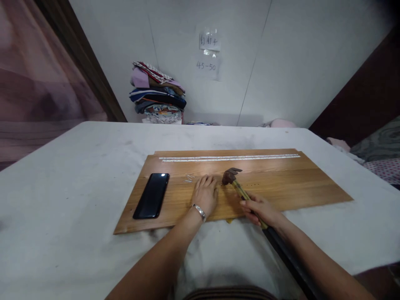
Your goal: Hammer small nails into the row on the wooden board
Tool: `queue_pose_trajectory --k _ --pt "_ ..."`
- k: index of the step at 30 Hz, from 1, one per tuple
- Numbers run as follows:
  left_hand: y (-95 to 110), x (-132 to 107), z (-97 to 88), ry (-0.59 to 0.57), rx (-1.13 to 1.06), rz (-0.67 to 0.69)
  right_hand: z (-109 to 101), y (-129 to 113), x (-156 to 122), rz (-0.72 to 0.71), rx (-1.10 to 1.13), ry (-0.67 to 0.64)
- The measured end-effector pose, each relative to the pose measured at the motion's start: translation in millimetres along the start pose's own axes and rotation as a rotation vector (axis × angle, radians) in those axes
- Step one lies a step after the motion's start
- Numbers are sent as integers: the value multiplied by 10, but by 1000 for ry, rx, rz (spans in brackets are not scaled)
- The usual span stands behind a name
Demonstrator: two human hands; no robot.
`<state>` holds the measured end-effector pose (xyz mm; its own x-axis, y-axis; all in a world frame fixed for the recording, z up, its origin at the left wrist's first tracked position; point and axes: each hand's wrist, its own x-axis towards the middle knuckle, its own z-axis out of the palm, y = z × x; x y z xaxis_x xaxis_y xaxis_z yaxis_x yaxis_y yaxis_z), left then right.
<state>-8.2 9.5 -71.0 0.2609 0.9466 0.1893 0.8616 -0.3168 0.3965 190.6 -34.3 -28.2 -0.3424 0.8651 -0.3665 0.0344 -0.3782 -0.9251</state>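
My right hand (258,209) is wrapped around the handle of a claw hammer (240,189). Its rusty head is low over the wooden board (290,179), just right of my left hand (206,193); whether the face touches the wood I cannot tell. That left hand lies on the board with its fingers stretched forward, a silver bracelet (199,212) at its wrist. Several loose nails (188,178) lie just beyond and left of its fingertips. Small dark dots (251,184), perhaps nail heads, run in a row to the right of the hammer head.
A black phone (152,196) lies on the board's left part. Two white measuring strips (229,158) run along its far edge. Beneath is a white-covered table (62,187). Folded clothes (158,93) are stacked by the wall, where paper signs (208,66) hang.
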Motion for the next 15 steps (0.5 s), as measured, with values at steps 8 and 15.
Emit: queue_pose_trajectory --k 8,15 --pt "3 3 -4 -12 -7 -9 -11 12 -11 -2 2 1" --pt "1 -1 -6 -8 -13 -6 14 -27 -29 7 -6 6"
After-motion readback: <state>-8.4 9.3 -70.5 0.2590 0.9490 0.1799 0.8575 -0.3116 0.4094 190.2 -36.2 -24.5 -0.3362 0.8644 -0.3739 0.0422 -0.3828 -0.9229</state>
